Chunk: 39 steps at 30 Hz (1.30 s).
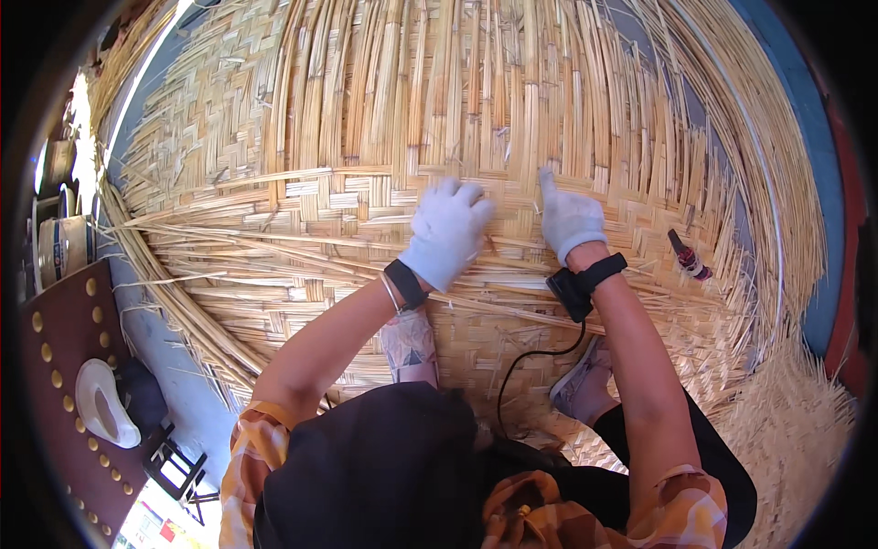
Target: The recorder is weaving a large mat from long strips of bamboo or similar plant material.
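Note:
A large mat of split reed strips (pixel 366 212) spreads beneath both hands, woven on the near side with long loose strips (pixel 430 82) running away at the far side. My left hand (pixel 448 231), in a white glove, is curled down onto the weave, its fingertips hidden and slightly blurred; what they grip cannot be made out. To its right, my right hand (pixel 569 218), also in a white glove, rests on the mat with one finger stretched forward along the upright strips. The other fingers of this hand are mostly hidden.
A short tool (pixel 690 256) with a dark end and red wrapped handle lies on the mat at the right. Loose reeds (pixel 169 293) bundle along the left edge. My shoes stand on the mat. A studded brown panel (pixel 73 366) and a white hat-like object (pixel 102 403) are at left.

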Available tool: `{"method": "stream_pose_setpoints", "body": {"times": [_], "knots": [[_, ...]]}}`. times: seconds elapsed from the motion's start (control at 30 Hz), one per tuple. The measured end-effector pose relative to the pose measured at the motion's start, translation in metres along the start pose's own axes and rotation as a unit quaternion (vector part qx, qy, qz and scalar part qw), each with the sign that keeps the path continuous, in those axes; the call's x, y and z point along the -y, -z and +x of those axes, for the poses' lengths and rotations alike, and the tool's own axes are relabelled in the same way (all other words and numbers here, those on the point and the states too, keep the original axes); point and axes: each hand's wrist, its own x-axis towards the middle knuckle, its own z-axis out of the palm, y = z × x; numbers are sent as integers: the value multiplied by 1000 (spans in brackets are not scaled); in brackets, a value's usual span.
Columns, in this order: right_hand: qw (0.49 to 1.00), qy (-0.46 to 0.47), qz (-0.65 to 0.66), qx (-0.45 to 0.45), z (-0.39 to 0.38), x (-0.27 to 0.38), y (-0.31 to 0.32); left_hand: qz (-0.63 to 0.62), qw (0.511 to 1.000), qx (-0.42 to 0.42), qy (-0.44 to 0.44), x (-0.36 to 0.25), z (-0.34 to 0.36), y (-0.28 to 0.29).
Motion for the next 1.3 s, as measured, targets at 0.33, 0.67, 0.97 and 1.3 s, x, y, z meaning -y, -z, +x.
{"method": "stream_pose_setpoints", "body": {"times": [0.33, 0.67, 0.97, 1.3], "knots": [[964, 163, -2, -211, 16, 59, -4, -433, 672, -293, 525, 117, -67, 35], [909, 305, 138, -248, 49, 176, 35, -709, 499, -357, 347, 172, -91, 69], [949, 288, 58, -116, 65, 228, 42, -645, 459, -496, 356, 221, -66, 229], [532, -128, 833, -86, 49, 212, 9, -46, 915, -41, 399, 238, -49, 129]]}}
